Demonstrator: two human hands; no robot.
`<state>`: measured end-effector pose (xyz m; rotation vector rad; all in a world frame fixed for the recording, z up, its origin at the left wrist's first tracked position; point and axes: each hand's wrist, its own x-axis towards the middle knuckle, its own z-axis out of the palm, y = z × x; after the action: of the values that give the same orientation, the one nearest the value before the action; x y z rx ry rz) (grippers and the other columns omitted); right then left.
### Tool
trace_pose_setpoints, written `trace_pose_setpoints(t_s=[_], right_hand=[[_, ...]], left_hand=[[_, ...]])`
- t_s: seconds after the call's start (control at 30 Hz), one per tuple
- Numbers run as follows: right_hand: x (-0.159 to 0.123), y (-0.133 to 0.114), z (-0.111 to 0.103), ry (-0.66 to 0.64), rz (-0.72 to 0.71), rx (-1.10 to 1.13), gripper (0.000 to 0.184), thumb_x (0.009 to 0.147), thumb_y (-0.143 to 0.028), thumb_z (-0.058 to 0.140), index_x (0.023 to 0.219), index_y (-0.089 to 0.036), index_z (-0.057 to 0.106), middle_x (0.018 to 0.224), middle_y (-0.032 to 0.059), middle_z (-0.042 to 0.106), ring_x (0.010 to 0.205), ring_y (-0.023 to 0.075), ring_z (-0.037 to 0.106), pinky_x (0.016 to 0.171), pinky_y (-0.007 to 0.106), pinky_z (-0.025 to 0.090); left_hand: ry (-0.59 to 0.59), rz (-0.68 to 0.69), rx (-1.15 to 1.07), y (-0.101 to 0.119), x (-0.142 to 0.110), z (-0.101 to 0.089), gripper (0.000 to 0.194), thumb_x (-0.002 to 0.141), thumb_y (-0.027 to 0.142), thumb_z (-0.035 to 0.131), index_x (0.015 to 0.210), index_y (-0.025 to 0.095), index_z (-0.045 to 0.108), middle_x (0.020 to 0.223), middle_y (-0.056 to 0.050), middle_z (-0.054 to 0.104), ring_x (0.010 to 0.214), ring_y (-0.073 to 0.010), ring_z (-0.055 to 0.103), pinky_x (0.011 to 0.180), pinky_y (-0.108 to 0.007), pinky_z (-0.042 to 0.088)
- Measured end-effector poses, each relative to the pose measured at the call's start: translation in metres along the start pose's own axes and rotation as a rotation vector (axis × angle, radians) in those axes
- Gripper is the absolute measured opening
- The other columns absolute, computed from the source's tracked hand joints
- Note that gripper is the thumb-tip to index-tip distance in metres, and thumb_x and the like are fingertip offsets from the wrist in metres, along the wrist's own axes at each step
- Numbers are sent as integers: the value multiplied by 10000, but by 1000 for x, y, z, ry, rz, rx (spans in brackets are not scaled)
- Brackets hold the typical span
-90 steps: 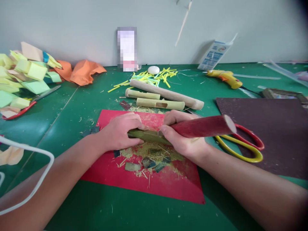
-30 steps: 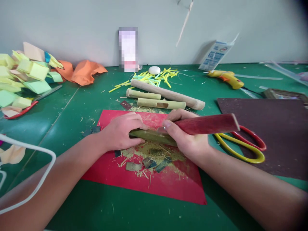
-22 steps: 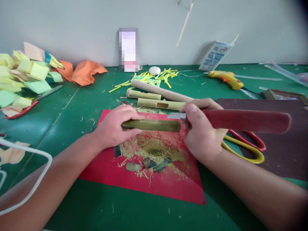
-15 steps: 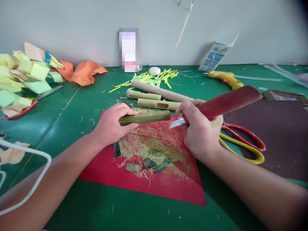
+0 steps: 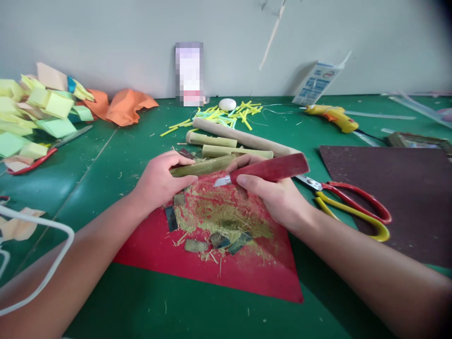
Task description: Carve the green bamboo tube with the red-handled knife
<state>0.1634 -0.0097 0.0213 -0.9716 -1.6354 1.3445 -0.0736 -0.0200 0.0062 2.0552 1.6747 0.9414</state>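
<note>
My left hand (image 5: 160, 176) is closed around the left end of a green bamboo tube (image 5: 208, 165), which lies crosswise over a red sheet (image 5: 148, 252). In my right hand (image 5: 271, 193) is a carving knife (image 5: 270, 168) with a red wooden handle, its short blade pointing left, just in front of the tube. The right hand's fingers cover the tube's right end; whether they grip it too, I cannot tell. Sawdust and fibres (image 5: 226, 216) lie on the sheet below, with several dark bamboo pieces (image 5: 196, 245) among them.
Behind the tube lie two pale bamboo pieces (image 5: 215, 141) and a long wooden stick (image 5: 240, 135). Scissors (image 5: 356, 202) with red and yellow handles are at right, beside a brown board (image 5: 399, 197). A yellow glue gun (image 5: 332, 117) lies farther back. Folded paper (image 5: 38, 113) is heaped at left.
My right hand has moved left with the knife, and its blade now sits nearer my left hand, in front of the bamboo tube. The right fingers now overlap the tube's right end.
</note>
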Motion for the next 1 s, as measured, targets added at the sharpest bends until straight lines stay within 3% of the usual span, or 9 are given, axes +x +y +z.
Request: trace_pose_setpoints(t_s=[0.17, 0.37, 0.73, 1.0], right_hand=[[-3, 1, 4, 174, -66, -36, 175, 741, -338, 763, 779, -196, 669, 810, 21, 673, 713, 151, 610, 634, 283, 497], [-3, 1, 7, 312, 22, -13, 287, 674, -437, 825, 699, -208, 654, 627, -4, 616, 570, 145, 565, 512, 283, 460], [0, 0, 6, 222, 104, -57, 308, 756, -460, 746, 725, -162, 676, 631, -1, 606, 552, 111, 510, 547, 269, 428], [-1, -2, 10, 184, 83, -67, 272, 775, -424, 742, 780, -157, 693, 651, -1, 624, 564, 109, 513, 564, 258, 442]], left_hand=[[-70, -32, 21, 0, 0, 2, 286, 735, 295, 775, 997, 188, 736, 996, -29, 711, 949, -190, 651, 845, -297, 506], [-86, -35, 26, -3, 1, 2, 292, 736, 307, 782, 1009, 213, 737, 977, -18, 705, 927, -190, 652, 807, -301, 504], [2, -59, 4, 1, 0, -1, 302, 737, 346, 786, 1003, 212, 739, 1013, -30, 721, 926, -200, 661, 807, -319, 513], [-46, -152, -74, 1, 2, -3, 308, 722, 370, 791, 990, 222, 749, 1031, -36, 742, 941, -223, 673, 866, -354, 524]])
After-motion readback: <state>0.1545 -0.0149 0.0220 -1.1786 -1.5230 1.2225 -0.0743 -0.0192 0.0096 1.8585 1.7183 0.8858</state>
